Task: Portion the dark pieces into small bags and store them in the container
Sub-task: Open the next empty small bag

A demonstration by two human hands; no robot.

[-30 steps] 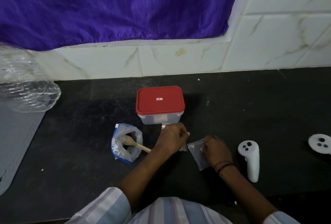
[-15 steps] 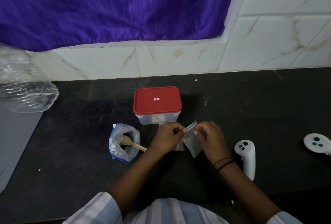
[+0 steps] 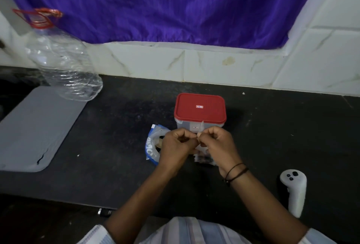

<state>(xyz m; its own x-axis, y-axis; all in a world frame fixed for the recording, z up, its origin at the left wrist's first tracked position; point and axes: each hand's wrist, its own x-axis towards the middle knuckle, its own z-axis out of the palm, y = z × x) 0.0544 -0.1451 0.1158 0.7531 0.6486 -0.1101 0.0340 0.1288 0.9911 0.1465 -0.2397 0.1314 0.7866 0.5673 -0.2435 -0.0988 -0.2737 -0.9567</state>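
My left hand (image 3: 176,147) and my right hand (image 3: 219,143) meet above the dark counter, both pinching the top of a small clear bag (image 3: 201,129). Most of that bag is hidden behind the fingers. More clear small bags (image 3: 204,159) lie on the counter just under my right hand. Directly behind my hands stands the clear container with a red lid (image 3: 200,109), closed. The blue-and-clear source bag (image 3: 153,146) holding the dark pieces sits left of my left hand, partly covered by it.
A crumpled clear plastic bottle (image 3: 64,68) with a red handle lies at the back left on a grey mat (image 3: 33,126). A white controller (image 3: 295,191) rests at the right front. White tiled wall and a purple curtain stand behind the dark counter (image 3: 282,126).
My right hand lifted the small bag off the counter and both hands came together, now pinching its top. The camera view shifted to the left.
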